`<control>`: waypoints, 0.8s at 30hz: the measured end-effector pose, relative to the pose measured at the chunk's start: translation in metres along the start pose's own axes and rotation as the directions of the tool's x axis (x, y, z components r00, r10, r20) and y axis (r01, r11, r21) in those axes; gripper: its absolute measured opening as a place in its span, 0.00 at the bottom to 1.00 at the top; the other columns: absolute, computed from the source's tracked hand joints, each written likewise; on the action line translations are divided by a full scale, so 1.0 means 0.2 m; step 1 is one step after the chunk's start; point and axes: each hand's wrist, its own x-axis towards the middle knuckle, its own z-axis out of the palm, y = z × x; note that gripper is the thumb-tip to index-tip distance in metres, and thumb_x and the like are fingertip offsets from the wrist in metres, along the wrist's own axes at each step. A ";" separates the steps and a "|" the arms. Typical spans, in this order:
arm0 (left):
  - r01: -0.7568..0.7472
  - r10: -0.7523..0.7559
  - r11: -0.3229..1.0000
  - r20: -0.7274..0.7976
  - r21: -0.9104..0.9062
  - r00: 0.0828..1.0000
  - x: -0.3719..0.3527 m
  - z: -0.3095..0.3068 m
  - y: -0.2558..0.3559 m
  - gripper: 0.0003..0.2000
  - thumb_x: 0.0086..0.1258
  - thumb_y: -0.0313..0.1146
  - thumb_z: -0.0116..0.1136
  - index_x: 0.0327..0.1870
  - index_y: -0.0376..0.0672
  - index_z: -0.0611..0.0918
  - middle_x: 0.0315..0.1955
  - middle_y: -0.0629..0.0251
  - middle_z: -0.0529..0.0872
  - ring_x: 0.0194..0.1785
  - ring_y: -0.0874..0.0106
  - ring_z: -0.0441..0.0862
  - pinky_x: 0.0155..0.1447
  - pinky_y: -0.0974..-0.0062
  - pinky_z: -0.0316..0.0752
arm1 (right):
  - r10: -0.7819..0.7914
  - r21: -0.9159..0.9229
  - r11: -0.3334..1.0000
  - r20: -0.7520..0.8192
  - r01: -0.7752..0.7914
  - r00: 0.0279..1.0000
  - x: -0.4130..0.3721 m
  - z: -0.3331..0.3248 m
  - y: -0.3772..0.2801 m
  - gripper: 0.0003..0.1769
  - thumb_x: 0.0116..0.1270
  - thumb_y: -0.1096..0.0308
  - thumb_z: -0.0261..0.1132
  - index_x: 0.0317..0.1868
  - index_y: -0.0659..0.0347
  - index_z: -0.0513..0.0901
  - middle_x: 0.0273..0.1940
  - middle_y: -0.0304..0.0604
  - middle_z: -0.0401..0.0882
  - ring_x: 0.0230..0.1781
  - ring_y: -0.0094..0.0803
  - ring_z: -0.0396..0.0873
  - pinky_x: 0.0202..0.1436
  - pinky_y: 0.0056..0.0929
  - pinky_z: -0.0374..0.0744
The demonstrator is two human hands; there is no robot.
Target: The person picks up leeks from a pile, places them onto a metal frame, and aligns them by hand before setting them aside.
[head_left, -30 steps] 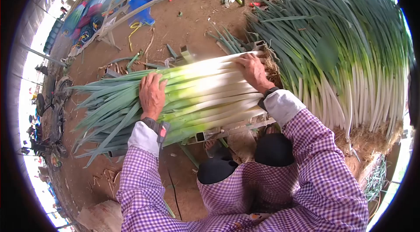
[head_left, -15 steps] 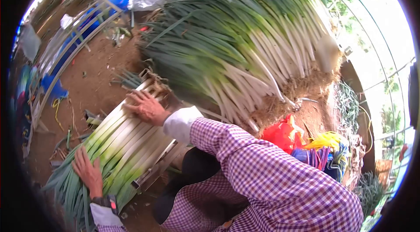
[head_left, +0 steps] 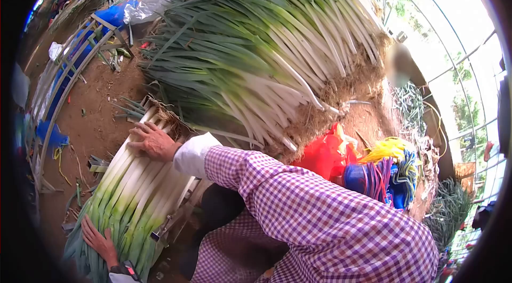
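A layer of leeks (head_left: 128, 193) lies side by side in a low metal frame (head_left: 181, 193), white stems up and green leaves down to the lower left. My right hand (head_left: 156, 143) rests on the white stems near the root ends, its fingers spread. Lower down, my left hand (head_left: 100, 241), with a dark band at the wrist, lies flat across the green leaves, fingers stretched out. Neither hand is wrapped round a stem. Beyond the frame, a large heap of leeks (head_left: 250, 53) lies on the soil, its roots towards the right.
Right of me sit a red plastic bag (head_left: 326, 154) and bundles of yellow (head_left: 392, 150) and purple ties (head_left: 368, 177). A curved slatted rack (head_left: 66, 77) with blue material stands at left. Wire mesh (head_left: 464, 91) borders the far right. Leaf scraps litter the soil.
My view has shifted, so the heap and the framed leeks sit further left. Both hands stay on the leeks, at much the same places.
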 end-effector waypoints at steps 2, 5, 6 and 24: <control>0.013 -0.013 1.000 0.021 0.005 1.000 -0.01 -0.03 0.03 0.44 0.73 0.52 0.58 0.86 0.44 0.56 0.82 0.57 0.61 0.84 0.57 0.57 0.85 0.53 0.48 | 0.025 0.060 0.998 0.066 -0.029 0.998 0.01 -0.03 0.00 0.26 0.69 0.60 0.69 0.68 0.44 0.82 0.75 0.51 0.69 0.82 0.54 0.59 0.84 0.58 0.57; 0.037 -0.037 0.999 0.060 0.013 0.997 0.01 -0.07 0.05 0.43 0.74 0.49 0.59 0.86 0.44 0.55 0.82 0.58 0.61 0.84 0.58 0.56 0.84 0.53 0.49 | 0.083 0.164 0.983 -0.010 -0.080 0.996 -0.07 -0.19 -0.01 0.32 0.63 0.59 0.75 0.69 0.52 0.81 0.71 0.55 0.73 0.76 0.56 0.66 0.79 0.54 0.67; 0.047 -0.048 0.999 0.077 0.017 0.996 0.01 -0.08 0.06 0.43 0.74 0.48 0.59 0.86 0.44 0.54 0.82 0.58 0.61 0.84 0.58 0.56 0.84 0.53 0.50 | 0.107 0.200 0.975 -0.049 -0.095 0.993 -0.11 -0.31 0.00 0.33 0.62 0.60 0.76 0.68 0.53 0.81 0.70 0.56 0.74 0.75 0.55 0.69 0.77 0.52 0.70; 0.246 -0.216 0.966 0.284 -0.075 0.934 0.17 -0.36 0.20 0.39 0.77 0.46 0.60 0.86 0.49 0.57 0.82 0.56 0.62 0.84 0.56 0.57 0.82 0.48 0.53 | 0.816 -0.520 0.343 -0.247 -0.782 0.522 -1.88 -1.64 0.84 0.31 0.65 0.62 0.73 0.64 0.57 0.70 0.58 0.60 0.77 0.50 0.63 0.86 0.50 0.59 0.83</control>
